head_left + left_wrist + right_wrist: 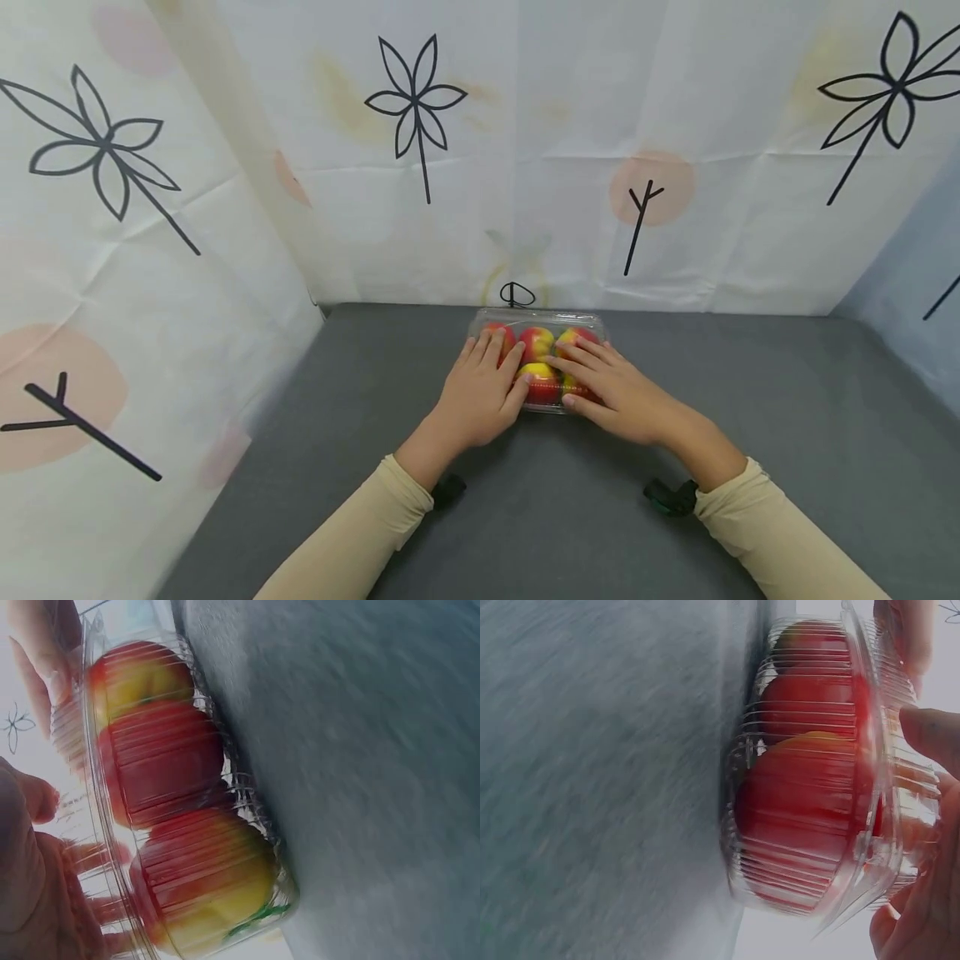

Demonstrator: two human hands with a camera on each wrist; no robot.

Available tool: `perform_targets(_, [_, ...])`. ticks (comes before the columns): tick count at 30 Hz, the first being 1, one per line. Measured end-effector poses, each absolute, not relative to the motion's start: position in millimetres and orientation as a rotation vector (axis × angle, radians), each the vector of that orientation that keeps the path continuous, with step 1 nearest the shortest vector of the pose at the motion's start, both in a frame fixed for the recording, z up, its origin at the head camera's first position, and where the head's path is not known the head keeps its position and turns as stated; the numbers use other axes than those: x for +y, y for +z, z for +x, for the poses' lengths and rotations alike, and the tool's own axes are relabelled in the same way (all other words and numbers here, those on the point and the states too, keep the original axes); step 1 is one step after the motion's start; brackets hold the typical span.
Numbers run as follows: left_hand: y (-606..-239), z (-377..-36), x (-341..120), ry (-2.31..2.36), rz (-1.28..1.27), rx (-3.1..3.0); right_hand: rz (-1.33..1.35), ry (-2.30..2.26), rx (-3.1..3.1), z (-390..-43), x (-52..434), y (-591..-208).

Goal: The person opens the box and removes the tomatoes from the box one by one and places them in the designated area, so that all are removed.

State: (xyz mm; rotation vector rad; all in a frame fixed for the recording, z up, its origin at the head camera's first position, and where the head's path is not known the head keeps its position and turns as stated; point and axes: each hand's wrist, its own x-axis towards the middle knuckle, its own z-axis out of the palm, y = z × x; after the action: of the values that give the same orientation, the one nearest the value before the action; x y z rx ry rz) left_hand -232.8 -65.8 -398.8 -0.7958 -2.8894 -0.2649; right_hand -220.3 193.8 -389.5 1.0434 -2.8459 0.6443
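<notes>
A clear plastic clamshell box (pixel 537 317) holding several red-and-yellow fruits (pixel 537 340) sits on the grey table (pixel 750 400) near the back wall. My left hand (pixel 491 367) lies flat on the left half of its lid, fingers straight. On the right half rests my right hand (pixel 592 371), fingers also straight and spread. The left wrist view shows the box (pixel 187 802) side-on, with my left hand (pixel 37 892) pressed to the lid. From the right wrist, the box (pixel 810 780) appears with my right hand (pixel 930 847) against its lid.
White cloth with black flower prints (pixel 525 167) hangs behind and on the left; a pale blue panel (pixel 915 275) stands at the right. Black wrist mounts (pixel 670 497) sit on both cream sleeves. Grey table surface stretches to both sides of the box.
</notes>
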Motion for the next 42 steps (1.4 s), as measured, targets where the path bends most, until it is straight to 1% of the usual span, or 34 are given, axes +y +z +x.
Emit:
perform_targets(7, [-400,-233,-53,-0.303,-0.812,-2.901,1.022,0.688,-2.827,-221,207,-395])
perform_targets(17, [-396,-228,-40,-0.323,-0.809,-2.938,1.007,0.739,-2.845,-217,220,-387])
perform_targets(25, [-391,-227,-50,-0.408,-0.847,-2.983,1.019,0.761,-2.851,-218,219,-388])
perform_targets(31, [-386,-231,-65,-0.645,-0.918,-2.913,1.010,0.890,-2.764,-219,220,-387])
perform_targets(36, [-383,-241,-83,-0.998,-0.937,-2.724,0.872,1.116,-2.606,-222,224,-387])
perform_targets(42, [-389,-262,-107,-1.331,-0.931,-2.505,0.566,1.314,-2.542,-230,236,-389])
